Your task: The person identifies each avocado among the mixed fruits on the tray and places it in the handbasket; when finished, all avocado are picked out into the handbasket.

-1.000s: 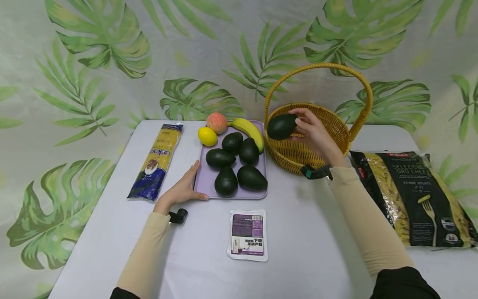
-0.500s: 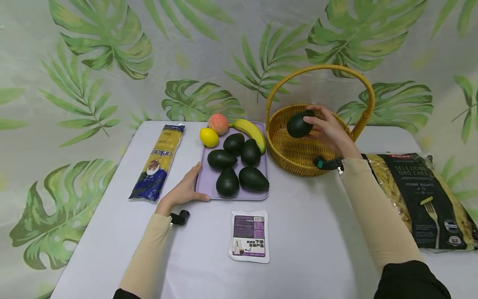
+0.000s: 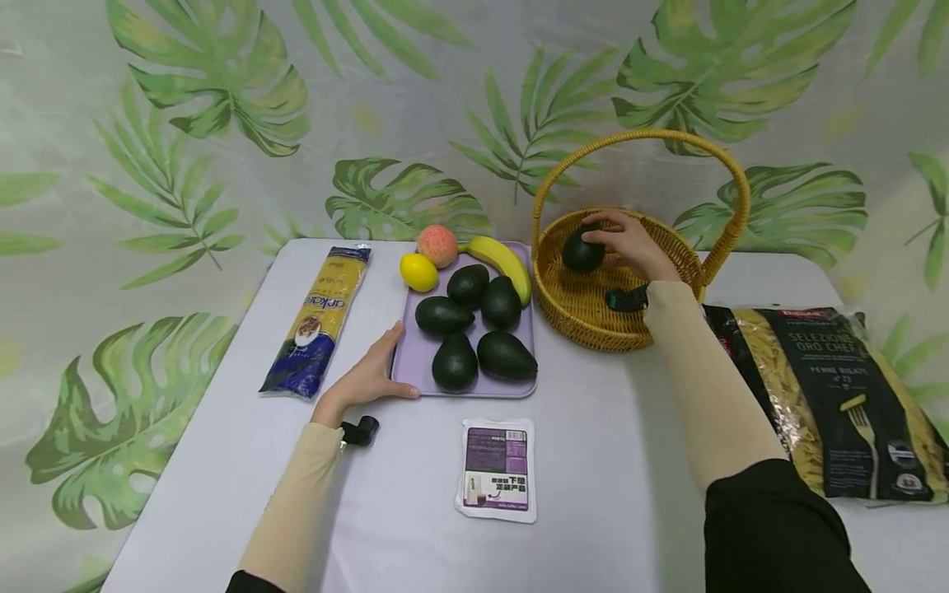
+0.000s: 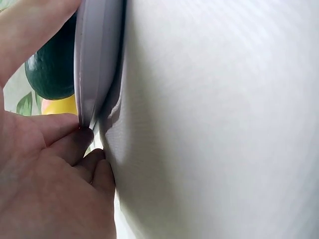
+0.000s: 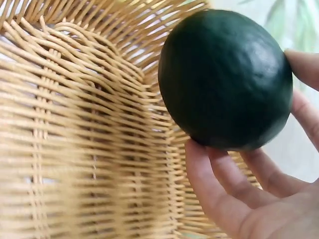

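Observation:
In the head view my right hand (image 3: 632,245) is inside the wicker basket (image 3: 593,329), holding a dark green avocado (image 3: 581,252) between thumb and fingers. The right wrist view shows the avocado (image 5: 224,82) in the fingertips beside the woven wall (image 5: 99,124); whether it touches the basket cannot be told. My left hand (image 3: 368,375) holds the near left corner of a lilac tray (image 3: 411,375), thumb along the front edge, fingers at the side. In the left wrist view these fingers (image 4: 65,144) bend against the tray rim (image 4: 94,64). Several avocados (image 3: 455,362) lie on the tray.
A banana (image 3: 504,262), a peach (image 3: 437,245) and a lemon (image 3: 418,272) lie at the tray's far side. A pasta packet (image 3: 317,321) lies left, a large penne bag (image 3: 838,403) right, and a white-and-purple sachet (image 3: 496,469) in front. The basket handle (image 3: 660,134) arches above.
My right hand has carried the avocado from the basket's left rim over the basket, then lower into it and slightly back left. The left hand stays at the tray corner.

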`<state>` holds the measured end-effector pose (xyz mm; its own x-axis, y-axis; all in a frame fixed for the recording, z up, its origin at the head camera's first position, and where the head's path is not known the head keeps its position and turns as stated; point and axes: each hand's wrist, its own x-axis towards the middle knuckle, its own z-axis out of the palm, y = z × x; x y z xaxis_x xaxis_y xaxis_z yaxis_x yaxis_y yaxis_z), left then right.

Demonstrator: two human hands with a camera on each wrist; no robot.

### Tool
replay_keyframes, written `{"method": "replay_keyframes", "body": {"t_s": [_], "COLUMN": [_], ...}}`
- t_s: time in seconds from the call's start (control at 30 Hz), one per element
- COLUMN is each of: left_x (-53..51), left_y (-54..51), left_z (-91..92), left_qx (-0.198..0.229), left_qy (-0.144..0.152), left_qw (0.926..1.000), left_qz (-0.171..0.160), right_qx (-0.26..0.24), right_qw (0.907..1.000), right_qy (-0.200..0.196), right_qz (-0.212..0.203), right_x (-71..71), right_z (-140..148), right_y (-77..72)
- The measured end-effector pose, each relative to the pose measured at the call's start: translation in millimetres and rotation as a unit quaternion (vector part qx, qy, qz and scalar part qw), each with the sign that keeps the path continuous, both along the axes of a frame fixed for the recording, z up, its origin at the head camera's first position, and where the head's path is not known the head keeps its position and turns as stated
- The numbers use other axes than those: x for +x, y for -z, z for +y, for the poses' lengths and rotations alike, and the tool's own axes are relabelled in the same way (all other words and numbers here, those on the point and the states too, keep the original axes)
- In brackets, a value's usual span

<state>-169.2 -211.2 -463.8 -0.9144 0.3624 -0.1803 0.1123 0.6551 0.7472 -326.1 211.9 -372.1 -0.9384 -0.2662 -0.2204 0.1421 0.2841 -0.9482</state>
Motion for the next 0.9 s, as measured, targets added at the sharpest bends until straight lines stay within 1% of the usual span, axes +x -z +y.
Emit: {"method": "replay_keyframes", "body": {"t_s": [0.17,0.27,0.37,0.47,0.63,0.77,0.9], "left_x": [0.1,-0.3,-0.6,-0.5,0.5,0.6,0.2], "left_y": [-0.6,-0.3,0.7,1.0,-0.1,-1.3,-0.8], "left_z": [1.7,2.6,2.9,2.9,2.6,1.4,0.7], "left_qx": [-0.001,-0.001,0.001,0.001,0.002,0.001,0.001], "left_qy": [0.001,0.000,0.001,-0.001,-0.001,-0.002,-0.002], "left_qw": [1.0000,1.0000,1.0000,1.0000,1.0000,1.0000,1.0000], "left_qz": [-0.006,-0.009,-0.007,-0.008,-0.005,-0.001,0.000], "right_qx": [0.051,0.073,0.106,0.134,0.144,0.150,0.138], "right_qw": [0.9984,0.9966,0.9928,0.9889,0.9882,0.9874,0.9887], "right_qy": [0.016,0.027,0.040,0.044,0.025,-0.004,-0.023], "right_qz": [0.015,0.024,0.037,0.047,0.047,0.049,0.054], "right_x": [2.2,3.0,1.7,-1.7,-5.2,-3.1,1.4], "right_z": [-12,-17,-20,-20,-19,-18,-13], "right_y": [6.5,10.7,15.3,19.1,18.6,13.9,9.5]}}
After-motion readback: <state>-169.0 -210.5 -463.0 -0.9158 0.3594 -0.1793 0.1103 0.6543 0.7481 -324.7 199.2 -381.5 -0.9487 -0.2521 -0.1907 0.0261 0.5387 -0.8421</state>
